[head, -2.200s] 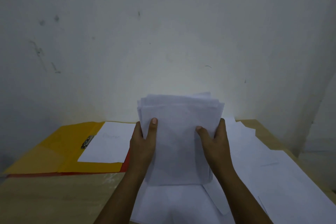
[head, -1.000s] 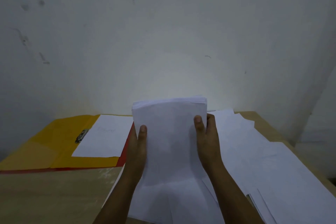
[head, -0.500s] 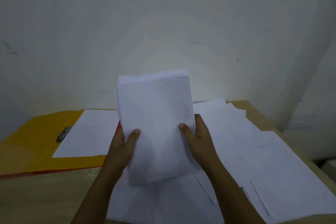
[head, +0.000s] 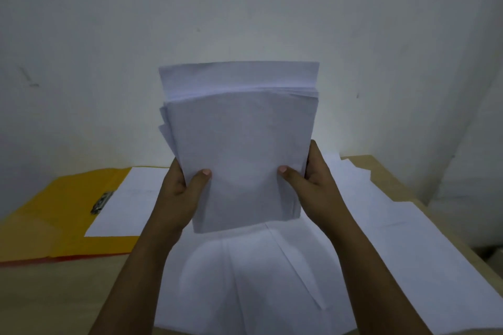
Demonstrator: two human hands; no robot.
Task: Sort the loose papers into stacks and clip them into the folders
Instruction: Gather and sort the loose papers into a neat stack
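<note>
A thick stack of white papers [head: 239,144] stands upright above the table, its sheets slightly uneven at the top and left edges. My left hand [head: 179,193] grips its left edge, thumb on the front. My right hand [head: 313,185] grips the right edge the same way. An open yellow folder [head: 65,215] lies at the left with a metal clip [head: 102,202] and one white sheet [head: 128,201] on it. A red folder edge [head: 40,260] shows beneath it. Loose white papers [head: 394,231] cover the table under and to the right of my hands.
The wooden table [head: 54,299] ends against a white wall [head: 245,8] at the back. Its right edge drops off near a white surface at far right.
Both hands have lifted the stack higher and squared it; my grip slid lower on its sides. The back sheets now stick up above the front ones.
</note>
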